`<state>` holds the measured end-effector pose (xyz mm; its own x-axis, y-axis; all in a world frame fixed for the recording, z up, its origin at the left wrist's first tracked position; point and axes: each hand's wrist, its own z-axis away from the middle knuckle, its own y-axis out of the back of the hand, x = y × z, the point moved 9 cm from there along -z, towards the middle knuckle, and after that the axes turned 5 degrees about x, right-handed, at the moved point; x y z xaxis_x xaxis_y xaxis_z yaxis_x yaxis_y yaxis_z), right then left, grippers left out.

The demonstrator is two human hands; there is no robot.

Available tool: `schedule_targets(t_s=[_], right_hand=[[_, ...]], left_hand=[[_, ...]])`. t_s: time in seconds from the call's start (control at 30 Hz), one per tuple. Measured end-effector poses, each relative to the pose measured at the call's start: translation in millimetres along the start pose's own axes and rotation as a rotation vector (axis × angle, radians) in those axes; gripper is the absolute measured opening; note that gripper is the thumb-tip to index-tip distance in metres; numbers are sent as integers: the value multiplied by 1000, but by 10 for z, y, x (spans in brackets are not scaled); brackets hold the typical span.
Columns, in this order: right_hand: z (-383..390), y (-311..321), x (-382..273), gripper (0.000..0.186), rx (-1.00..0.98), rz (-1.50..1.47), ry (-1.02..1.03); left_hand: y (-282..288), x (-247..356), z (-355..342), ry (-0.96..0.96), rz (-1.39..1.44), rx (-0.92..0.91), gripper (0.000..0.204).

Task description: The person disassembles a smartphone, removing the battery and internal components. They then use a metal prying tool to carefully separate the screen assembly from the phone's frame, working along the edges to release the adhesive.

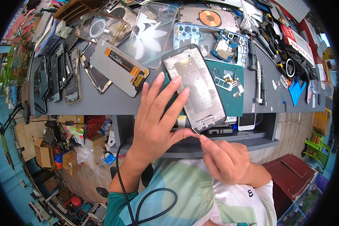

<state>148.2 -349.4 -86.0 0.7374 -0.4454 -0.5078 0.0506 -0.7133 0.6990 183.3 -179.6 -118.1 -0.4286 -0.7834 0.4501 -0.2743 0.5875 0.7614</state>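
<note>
A phone mid-frame [194, 84] with a bare silver metal plate lies tilted on the green mat [235, 103], its lower end jutting over the desk's front edge. My left hand [154, 116] is open with fingers spread. Some of its fingertips rest on the frame's left side, and its thumb reaches to the lower corner. At that corner my right hand [226, 158] is closed in a pinch on a thin metal tool, of which only a short tip shows. Left of the frame lies a grey display panel [118, 67] with an orange flex cable. Small metal parts [229, 83] sit on the mat.
Behind are a clear phone case [150, 34], a blue phone housing [186, 34] and a circuit board [229, 45]. Several opened phones [71, 75] stand at the left. Screwdrivers [258, 83] and a blue tool [297, 91] lie right. An open drawer [263, 132] holds a white phone [246, 121].
</note>
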Motion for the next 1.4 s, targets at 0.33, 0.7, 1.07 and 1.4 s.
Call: schedule_targets(t_s=[0.33,0.7,1.07,1.4], right_hand=[[-29,-12,-79,52,-11,36,32],[-31,-60,-87,51,-5,48,47],[-75,-121,-90,51,1,101,100],[-94,-138,-118,54,-19,109,145]], left_hand=[[-17,-22,21,-20,-21,42,85],[-22,-22,26,-17,-34,42,85],[-17,-23,17,-20,-22,31,83],[-13,-33,25,-21,-22,43,82]])
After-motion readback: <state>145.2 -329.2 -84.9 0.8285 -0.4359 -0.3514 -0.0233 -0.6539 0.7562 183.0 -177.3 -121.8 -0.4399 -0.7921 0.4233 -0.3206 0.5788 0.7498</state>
